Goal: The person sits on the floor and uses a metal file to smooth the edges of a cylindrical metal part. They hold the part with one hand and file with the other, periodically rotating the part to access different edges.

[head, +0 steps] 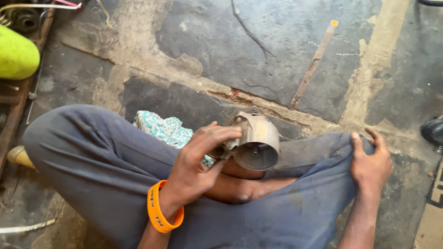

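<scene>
Two hands in view, both the person's own. Left hand (196,163) grasps one metal housing (256,140), a dull grey-brown cup-shaped casting; thumb under, fingers (221,133) curled over its near side. Housing is held up over the crossed legs, round open mouth tilted toward the camera, one small hole visible inside. It touches only the left hand, as far as can be seen. One orange wristband (157,210) on the left wrist.

Right hand (371,161) lies on the right knee, fingers bent and pinching the grey trouser cloth (92,157); it holds nothing else. The person sits cross-legged on the floor (277,41), one bare shin showing between the trouser legs just under the housing.

One teal-and-white patterned rag (164,129) on the floor just behind the left hand, partly hidden by the leg. One thin flat metal strip (314,64) lies diagonally on the floor, well beyond the housing, toward the far right, with an orange tip at its far end. One short red bit (235,93) in the floor crack near the strip's near end. One yellow-green rounded object (16,55) at the floor's far left edge, cut off by the frame. One dark round object (434,131) at the right edge, only partly in view. The floor is dark stone slabs with sandy seams, cracked.
</scene>
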